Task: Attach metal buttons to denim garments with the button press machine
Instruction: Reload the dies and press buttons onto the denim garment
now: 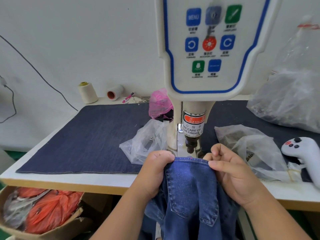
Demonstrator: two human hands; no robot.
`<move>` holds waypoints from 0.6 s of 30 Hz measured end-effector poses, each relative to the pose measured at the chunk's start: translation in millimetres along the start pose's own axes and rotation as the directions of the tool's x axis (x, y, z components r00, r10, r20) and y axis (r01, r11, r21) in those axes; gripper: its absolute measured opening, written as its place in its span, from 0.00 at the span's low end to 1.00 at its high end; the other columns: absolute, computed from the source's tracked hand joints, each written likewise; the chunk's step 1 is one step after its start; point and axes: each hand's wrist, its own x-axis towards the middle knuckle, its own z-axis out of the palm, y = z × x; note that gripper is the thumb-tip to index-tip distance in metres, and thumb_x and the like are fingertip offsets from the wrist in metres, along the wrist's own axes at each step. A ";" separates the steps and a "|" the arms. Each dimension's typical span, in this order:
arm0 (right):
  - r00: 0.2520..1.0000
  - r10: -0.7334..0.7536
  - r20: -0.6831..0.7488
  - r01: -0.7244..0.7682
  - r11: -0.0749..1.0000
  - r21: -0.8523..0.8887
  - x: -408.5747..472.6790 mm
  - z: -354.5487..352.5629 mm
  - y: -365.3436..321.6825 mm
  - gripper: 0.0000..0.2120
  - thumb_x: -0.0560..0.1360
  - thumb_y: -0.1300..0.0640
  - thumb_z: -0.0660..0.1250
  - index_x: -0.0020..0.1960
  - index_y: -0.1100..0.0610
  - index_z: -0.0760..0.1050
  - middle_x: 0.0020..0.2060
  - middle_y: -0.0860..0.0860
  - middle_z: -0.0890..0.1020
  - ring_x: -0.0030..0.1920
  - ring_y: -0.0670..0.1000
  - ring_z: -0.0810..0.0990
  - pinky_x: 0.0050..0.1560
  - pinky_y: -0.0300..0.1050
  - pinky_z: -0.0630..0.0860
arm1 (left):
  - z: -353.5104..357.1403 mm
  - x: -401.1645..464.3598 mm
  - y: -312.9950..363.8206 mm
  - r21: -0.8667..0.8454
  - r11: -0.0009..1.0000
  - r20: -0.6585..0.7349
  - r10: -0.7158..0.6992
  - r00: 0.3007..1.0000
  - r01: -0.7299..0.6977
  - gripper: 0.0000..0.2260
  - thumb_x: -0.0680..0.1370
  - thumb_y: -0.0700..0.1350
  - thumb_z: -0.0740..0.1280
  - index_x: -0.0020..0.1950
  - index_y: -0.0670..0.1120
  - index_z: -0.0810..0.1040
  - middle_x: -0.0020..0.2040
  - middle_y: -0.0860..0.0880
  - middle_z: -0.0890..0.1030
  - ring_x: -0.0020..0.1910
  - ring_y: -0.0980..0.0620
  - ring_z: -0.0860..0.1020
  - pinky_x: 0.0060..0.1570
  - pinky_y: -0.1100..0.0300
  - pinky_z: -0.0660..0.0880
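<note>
A blue denim garment [190, 193] with a stitched pocket hangs from the table's front edge. My left hand [155, 172] grips its top hem on the left and my right hand [230, 174] pinches the same hem on the right, holding it stretched just below the press head [191, 144] of the white button press machine [207, 49]. A small red mark shows on the hem under the press head. No metal button is visible at the die, which the hem hides.
Clear plastic bags [147, 141] lie left and right of the machine, a pink bag [160, 104] behind it. A dark denim mat [86, 139] covers the table. A white handheld device [301, 149] lies at right. Thread cones [87, 92] stand at the wall. A cardboard box [39, 210] holds orange bags below.
</note>
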 end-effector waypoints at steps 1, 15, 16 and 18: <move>1.000 0.005 -0.003 -0.005 1.000 0.019 0.2 0.0 -1.0 0.12 0.64 0.69 0.65 0.41 0.57 0.66 0.34 0.56 0.75 0.33 0.53 0.75 0.35 0.43 0.77 | 0.4 0.1 -0.2 0.006 1.000 0.002 0.000 1.000 0.000 0.23 0.65 0.51 0.66 0.33 0.31 0.61 0.35 0.41 0.64 0.36 0.43 0.60 0.34 0.54 0.59; 0.999 0.033 -0.035 -0.032 0.999 0.039 1.0 2.2 -3.5 0.14 0.64 0.70 0.68 0.43 0.58 0.67 0.33 0.56 0.75 0.32 0.52 0.76 0.32 0.43 0.77 | 2.7 -1.5 3.6 0.073 0.997 -0.015 -0.005 1.000 0.006 0.15 0.65 0.51 0.66 0.30 0.41 0.65 0.32 0.46 0.62 0.32 0.49 0.60 0.33 0.55 0.59; 0.999 0.039 -0.031 -0.038 0.999 0.032 1.1 2.5 -4.1 0.15 0.62 0.68 0.70 0.43 0.58 0.67 0.33 0.56 0.75 0.32 0.52 0.76 0.32 0.43 0.77 | 2.7 -2.1 3.9 0.074 0.997 -0.010 -0.002 1.000 0.003 0.15 0.65 0.51 0.65 0.30 0.42 0.64 0.31 0.46 0.62 0.32 0.49 0.60 0.33 0.55 0.59; 0.998 0.046 -0.031 -0.045 0.999 0.024 1.2 2.6 -4.4 0.16 0.60 0.67 0.71 0.43 0.58 0.67 0.33 0.56 0.76 0.32 0.52 0.76 0.32 0.43 0.77 | 1.7 -2.7 3.2 0.070 0.998 0.002 0.001 1.000 -0.001 0.17 0.65 0.51 0.65 0.30 0.39 0.63 0.33 0.44 0.61 0.33 0.47 0.59 0.34 0.54 0.58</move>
